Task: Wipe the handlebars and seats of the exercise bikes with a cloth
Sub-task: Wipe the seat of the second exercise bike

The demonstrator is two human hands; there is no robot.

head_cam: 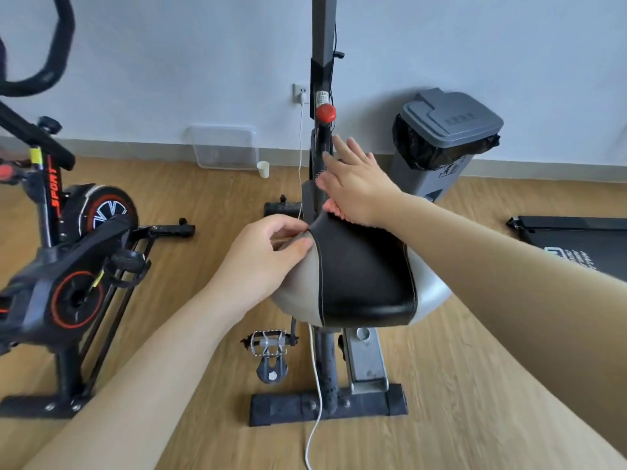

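The right hand (356,188) lay flat, fingers spread, pressing a pink cloth (330,208) onto the seat's (366,273) far nose. The left hand (264,259) pinched the seat's left edge. Its unwiped length ran back toward the person, beneath the right forearm.
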